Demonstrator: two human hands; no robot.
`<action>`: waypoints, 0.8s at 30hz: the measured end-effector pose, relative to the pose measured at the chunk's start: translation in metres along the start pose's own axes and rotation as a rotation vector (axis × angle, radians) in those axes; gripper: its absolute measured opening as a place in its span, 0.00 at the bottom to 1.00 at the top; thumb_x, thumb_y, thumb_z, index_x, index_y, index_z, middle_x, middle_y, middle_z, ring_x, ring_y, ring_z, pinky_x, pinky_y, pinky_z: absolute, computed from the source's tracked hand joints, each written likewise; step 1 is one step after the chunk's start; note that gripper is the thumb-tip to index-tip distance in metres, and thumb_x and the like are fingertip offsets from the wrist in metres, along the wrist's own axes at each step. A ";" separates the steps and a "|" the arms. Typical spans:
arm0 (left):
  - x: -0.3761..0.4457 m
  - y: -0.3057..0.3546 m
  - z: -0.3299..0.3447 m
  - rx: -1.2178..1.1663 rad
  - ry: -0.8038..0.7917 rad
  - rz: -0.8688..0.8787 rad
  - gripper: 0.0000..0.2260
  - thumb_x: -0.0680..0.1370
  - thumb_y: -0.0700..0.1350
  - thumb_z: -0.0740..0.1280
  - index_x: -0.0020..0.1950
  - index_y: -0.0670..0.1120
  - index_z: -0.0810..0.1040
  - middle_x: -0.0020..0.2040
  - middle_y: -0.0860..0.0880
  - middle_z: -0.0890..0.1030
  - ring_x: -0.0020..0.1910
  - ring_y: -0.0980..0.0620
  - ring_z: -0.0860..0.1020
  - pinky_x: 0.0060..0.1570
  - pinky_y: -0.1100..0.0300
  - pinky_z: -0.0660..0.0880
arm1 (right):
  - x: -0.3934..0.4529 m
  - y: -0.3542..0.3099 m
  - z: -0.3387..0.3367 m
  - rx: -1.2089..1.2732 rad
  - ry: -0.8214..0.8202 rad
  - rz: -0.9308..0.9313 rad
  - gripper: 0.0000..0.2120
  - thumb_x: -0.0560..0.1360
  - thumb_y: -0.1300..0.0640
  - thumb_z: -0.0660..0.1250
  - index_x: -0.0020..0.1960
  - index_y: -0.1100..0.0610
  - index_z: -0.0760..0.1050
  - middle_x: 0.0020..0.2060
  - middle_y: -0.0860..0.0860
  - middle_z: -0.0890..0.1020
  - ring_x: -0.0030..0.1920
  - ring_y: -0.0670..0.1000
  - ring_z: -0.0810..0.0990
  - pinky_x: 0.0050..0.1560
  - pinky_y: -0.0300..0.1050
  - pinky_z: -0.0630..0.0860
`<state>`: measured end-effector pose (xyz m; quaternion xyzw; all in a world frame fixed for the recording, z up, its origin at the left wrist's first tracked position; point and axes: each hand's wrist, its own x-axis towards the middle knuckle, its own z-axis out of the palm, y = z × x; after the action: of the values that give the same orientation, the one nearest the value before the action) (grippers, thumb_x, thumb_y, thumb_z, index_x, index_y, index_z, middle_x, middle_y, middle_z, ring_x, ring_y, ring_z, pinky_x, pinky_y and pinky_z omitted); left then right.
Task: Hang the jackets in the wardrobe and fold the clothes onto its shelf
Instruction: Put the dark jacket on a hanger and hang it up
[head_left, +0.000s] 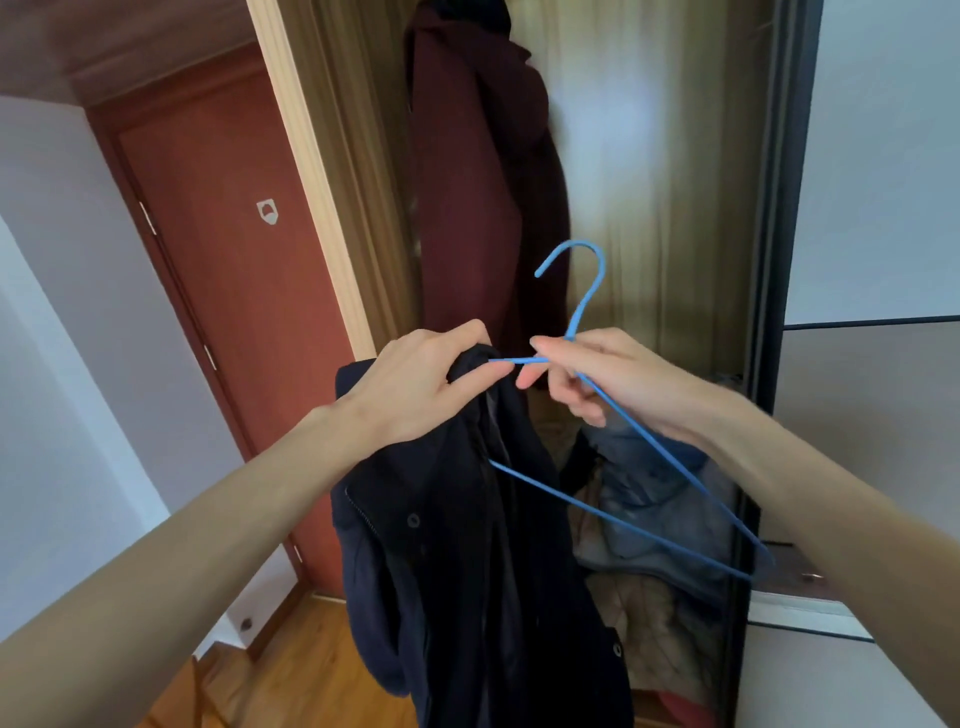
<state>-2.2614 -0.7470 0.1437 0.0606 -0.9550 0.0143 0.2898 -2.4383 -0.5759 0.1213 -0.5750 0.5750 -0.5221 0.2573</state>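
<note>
A dark navy jacket hangs down in front of me, gripped at its collar by my left hand. My right hand grips a blue wire hanger just below its hook, which points up. The hanger's left arm runs into the jacket's collar by my left fingers; its right arm and bottom bar stick out bare to the lower right. Behind them stands the open wardrobe, with a maroon coat hanging inside at the left.
A heap of clothes, blue-grey and beige, lies on the wardrobe's floor. A dark sliding-door frame borders the opening on the right, with pale panels beyond. A reddish-brown door stands at the left above the wooden floor.
</note>
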 end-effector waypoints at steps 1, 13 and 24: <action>-0.001 -0.003 0.000 -0.048 0.027 -0.021 0.15 0.83 0.63 0.61 0.51 0.51 0.71 0.28 0.51 0.71 0.28 0.52 0.72 0.31 0.60 0.63 | 0.000 0.005 -0.009 0.031 -0.079 0.063 0.24 0.81 0.35 0.59 0.49 0.50 0.87 0.35 0.56 0.76 0.35 0.54 0.74 0.38 0.44 0.73; -0.020 -0.034 -0.016 -0.196 0.278 -0.161 0.16 0.81 0.58 0.68 0.51 0.48 0.68 0.32 0.46 0.73 0.29 0.48 0.68 0.34 0.55 0.67 | 0.004 0.095 0.014 0.108 -0.368 0.185 0.14 0.84 0.58 0.66 0.68 0.55 0.77 0.60 0.55 0.85 0.60 0.57 0.85 0.61 0.49 0.79; -0.031 -0.025 -0.032 -0.334 0.392 -0.241 0.13 0.83 0.53 0.69 0.50 0.46 0.69 0.31 0.43 0.73 0.30 0.54 0.67 0.35 0.61 0.66 | 0.033 0.129 0.128 -0.608 0.081 -0.016 0.16 0.72 0.43 0.68 0.57 0.43 0.71 0.54 0.43 0.80 0.56 0.55 0.82 0.47 0.50 0.75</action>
<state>-2.2149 -0.7667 0.1530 0.1213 -0.8558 -0.1665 0.4746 -2.3815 -0.6722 -0.0258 -0.6090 0.7099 -0.3507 0.0463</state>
